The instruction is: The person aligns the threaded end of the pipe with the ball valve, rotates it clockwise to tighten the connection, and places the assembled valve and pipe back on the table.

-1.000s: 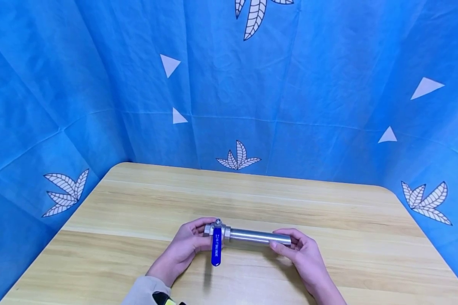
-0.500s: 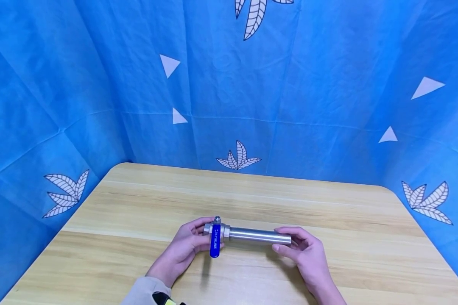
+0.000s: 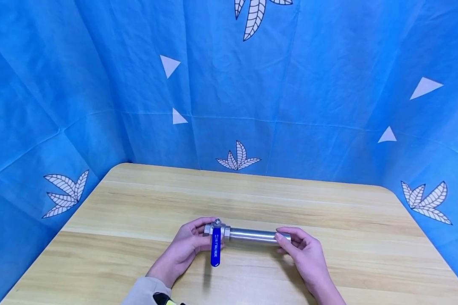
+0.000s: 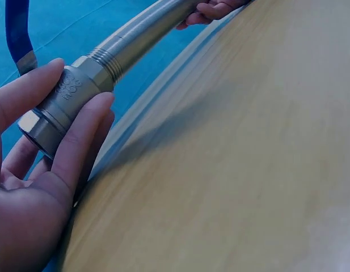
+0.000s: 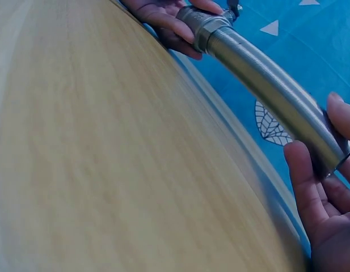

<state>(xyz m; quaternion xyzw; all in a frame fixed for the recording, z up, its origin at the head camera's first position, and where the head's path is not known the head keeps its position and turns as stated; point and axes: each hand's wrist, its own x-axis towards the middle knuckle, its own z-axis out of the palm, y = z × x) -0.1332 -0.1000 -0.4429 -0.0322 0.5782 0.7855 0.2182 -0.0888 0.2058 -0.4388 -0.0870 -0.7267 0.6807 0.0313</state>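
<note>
My left hand (image 3: pixel 183 248) grips a steel ball valve (image 4: pixel 75 93) by its body, with the thumb in front and fingers behind. The valve's blue lever (image 3: pixel 216 248) points toward me in the head view. A plain steel pipe (image 3: pixel 253 235) runs rightward from the valve. At the joint, several threads (image 4: pixel 106 61) show outside the valve's hexagonal end in the left wrist view. My right hand (image 3: pixel 307 254) pinches the pipe's far end, its thumb on the near side. The right wrist view shows the pipe's open end (image 5: pixel 339 161) between the fingers.
Beneath the hands lies a light wood-grain table (image 3: pixel 145 199), on which their shadows fall. A blue curtain (image 3: pixel 229 84) with white leaf and triangle prints hangs behind and on both sides.
The lever tipped up half a second ago and has swung back down. My right thumb has shifted upward from the pipe's lower edge onto its near face. The left hand stays in place.
</note>
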